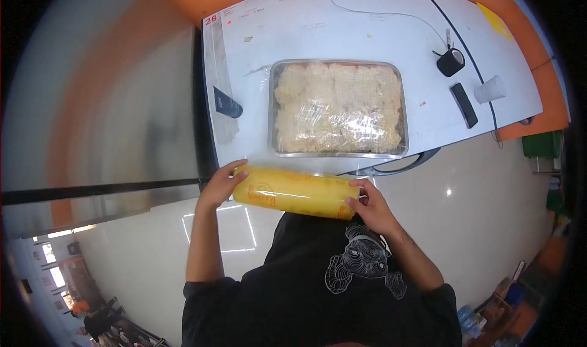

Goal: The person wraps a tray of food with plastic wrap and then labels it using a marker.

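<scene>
A large roll of yellow plastic cling film (296, 192) lies between my two hands, in front of the table's near edge. My left hand (224, 182) grips its left end, the thumb over the top. Its right end is held by my right hand (370, 205), with thumb and fingers at the rim. Just beyond the roll, a rectangular metal tray (339, 154) sits on the white table (312, 39). Pale, crumbly-looking food (335, 95) fills the tray under shiny clear film. Whether film runs from the roll to the tray, I cannot tell.
A dark squeeze tube (228, 103) lies left of the tray. To the right are a small black speaker (451, 62), a black oblong object (464, 105) and a translucent cup (490, 90). Cables cross the table. A black curved handle (403, 164) juts from the near edge.
</scene>
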